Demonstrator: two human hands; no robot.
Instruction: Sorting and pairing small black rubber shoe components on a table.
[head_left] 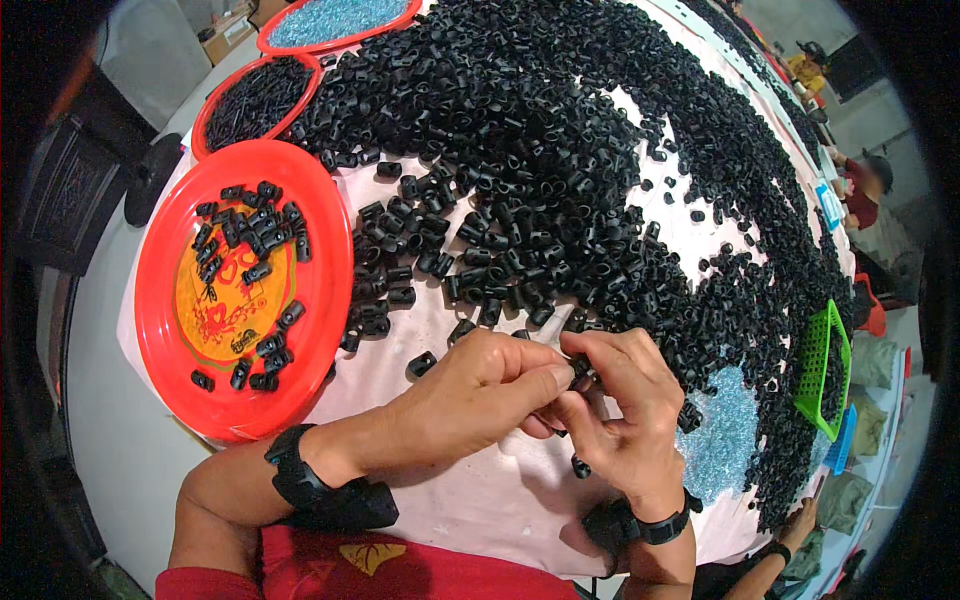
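Observation:
My left hand (492, 385) and my right hand (634, 405) meet over the pale table cover, in front of a big heap of small parts. Pinched between the fingertips of both is a small black plastic part (580, 370); the fingers cover most of it. Loose black cylindrical pieces (421, 364) lie just beyond my left hand. Another black piece (581, 466) rests on the cover under my right hand. To the left, a red plastic plate (165, 330) with a yellow printed middle carries several similar black pieces.
The wide heap of black parts (540, 150) spreads across the table. Clear bluish small pieces (722, 435) lie right of my hand and fill a red tray (415, 15) at the back. A red bowl (205, 125) holds thin black parts. A green basket (812, 375) and another person's hand (800, 525) are at right.

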